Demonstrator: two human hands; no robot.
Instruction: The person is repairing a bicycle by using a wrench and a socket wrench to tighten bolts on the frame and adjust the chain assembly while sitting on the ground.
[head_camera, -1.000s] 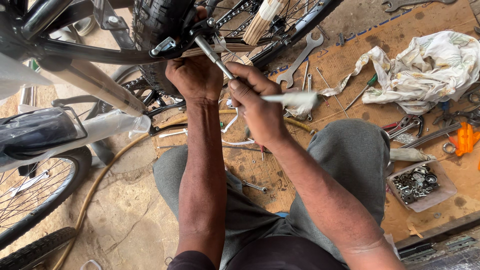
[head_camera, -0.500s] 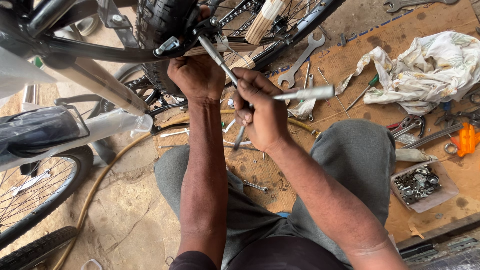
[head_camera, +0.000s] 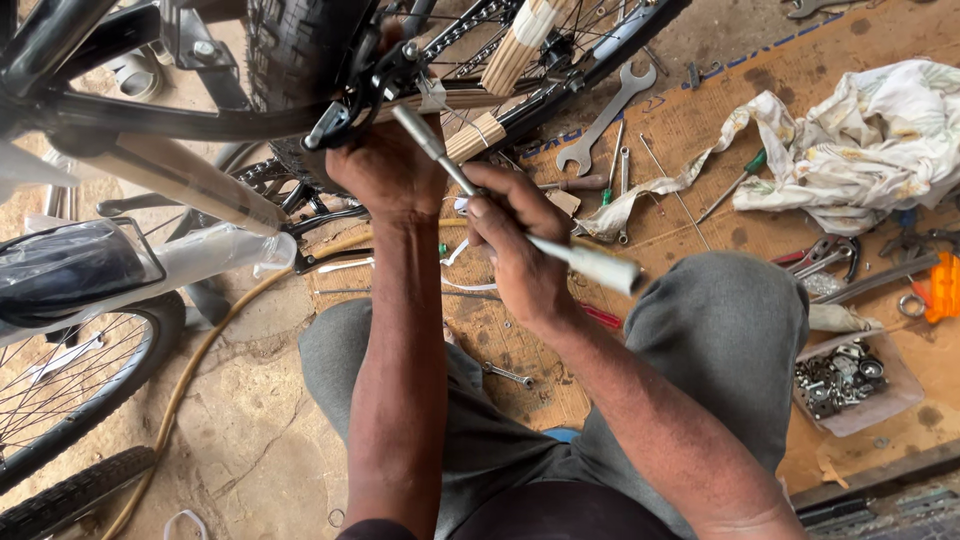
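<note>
Head view: right hand (head_camera: 520, 255) grips socket wrench (head_camera: 510, 215) mid-shaft, tip at brake (head_camera: 365, 95)

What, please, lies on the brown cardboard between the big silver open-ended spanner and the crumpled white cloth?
In the head view, a green-handled screwdriver lies between the spanner and the cloth, with a twisted strip of that cloth beside it.

Left fingers (head_camera: 372, 150) hidden behind frame (head_camera: 180, 120)

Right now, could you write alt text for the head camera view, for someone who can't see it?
A seated person's right hand works a long metal socket tool into a bicycle's brake fitting, while the left hand steadies it beside the tyre. Spanners, a rag and a tray of nuts lie on cardboard.
</note>
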